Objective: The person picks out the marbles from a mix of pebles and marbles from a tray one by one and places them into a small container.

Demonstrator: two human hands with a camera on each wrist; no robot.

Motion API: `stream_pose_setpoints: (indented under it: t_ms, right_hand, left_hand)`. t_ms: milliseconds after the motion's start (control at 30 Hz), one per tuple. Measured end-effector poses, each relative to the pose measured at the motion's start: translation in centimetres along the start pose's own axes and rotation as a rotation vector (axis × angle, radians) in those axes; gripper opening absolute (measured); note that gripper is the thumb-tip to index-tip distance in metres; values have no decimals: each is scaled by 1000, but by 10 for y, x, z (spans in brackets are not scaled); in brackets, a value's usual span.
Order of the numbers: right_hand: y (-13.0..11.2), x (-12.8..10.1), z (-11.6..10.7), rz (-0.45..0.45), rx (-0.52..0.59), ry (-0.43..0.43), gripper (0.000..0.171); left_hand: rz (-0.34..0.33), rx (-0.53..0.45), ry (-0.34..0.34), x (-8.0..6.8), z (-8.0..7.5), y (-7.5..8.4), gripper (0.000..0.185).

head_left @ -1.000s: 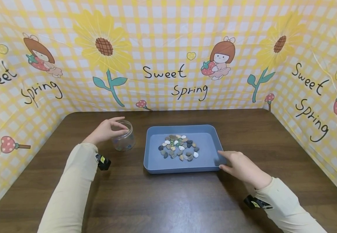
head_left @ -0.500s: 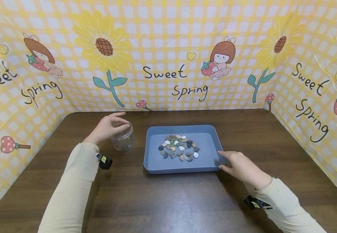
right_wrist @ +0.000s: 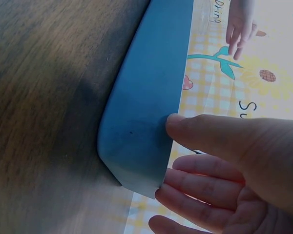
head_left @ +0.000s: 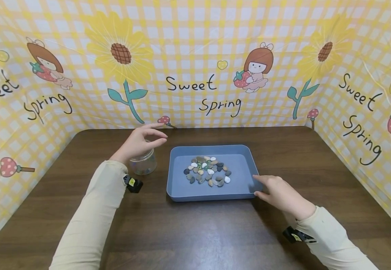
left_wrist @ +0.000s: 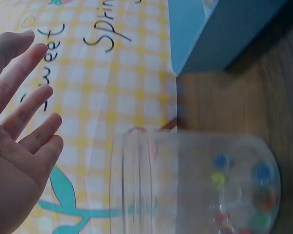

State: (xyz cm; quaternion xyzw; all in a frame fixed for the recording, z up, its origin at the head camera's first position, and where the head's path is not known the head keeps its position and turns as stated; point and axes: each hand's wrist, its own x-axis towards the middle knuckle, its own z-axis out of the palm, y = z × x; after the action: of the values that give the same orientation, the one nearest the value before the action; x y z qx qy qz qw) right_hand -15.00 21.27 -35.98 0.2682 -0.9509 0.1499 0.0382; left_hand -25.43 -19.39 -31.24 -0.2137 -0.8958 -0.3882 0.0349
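- And there goes the left hand (head_left: 138, 142): since the last frame it has lifted away from the jar's mouth and swung right towards the tray, the sleeve (head_left: 90, 213) behind it following.
- It's released now, fingers loose and apart, thumb tip out in front, well clear of the glass in the left wrist view.
- Just below it, the clear jar (head_left: 145, 165) stands upright on the brown table (head_left: 195, 232), hiding part of its rim behind the hand; coloured beads (left_wrist: 262, 174) lie at the bottom, blue, yellow, green and red.
- Centre now: the blue tray (head_left: 241, 187), same spot as before, with stones (head_left: 210, 172) bunched in its middle and small green pieces (head_left: 200, 165) among them, checked cloth (head_left: 188, 22) rising behind.
- Far right, the right hand (head_left: 284, 195) hasn't budged, grasping the tray's near right corner between thumb and fingers.
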Motion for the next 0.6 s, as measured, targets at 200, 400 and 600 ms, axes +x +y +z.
stream_pose_setpoints:
  t_ms: [200,400,600]
  right_hand:
    - [1,0,0,-7,-2,3,43]
    - [1,1,0,-9,-4,3,43]
    - [1,1,0,-3,-3,-3,44]
  left_hand:
    - [8,-82,-37,9,11,10,25]
    - [40,-125,-50,16,23,19,24]
    - [75,-131,-61,26,38,22,22]
